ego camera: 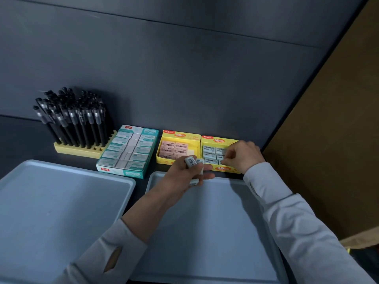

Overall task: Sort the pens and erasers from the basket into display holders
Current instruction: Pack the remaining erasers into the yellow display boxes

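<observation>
My left hand point(187, 174) hovers over the far edge of the right tray, closed around a few pale grey erasers point(191, 161). My right hand point(243, 155) reaches into the right yellow box point(219, 140), fingertips pinching a grey eraser point(222, 161) among the grey erasers packed there. The left yellow box point(178, 135) holds pink erasers point(173, 149), with a gap at its right side. A teal box point(128, 152) is full of white erasers. Black pens point(71, 117) stand upright in a yellow holder point(80, 151) at the far left.
Two pale blue trays lie in front: one at the left point(51, 201) and one under my arms point(215, 222). A dark wall panel rises right behind the boxes. A brown board point(338, 140) stands along the right side.
</observation>
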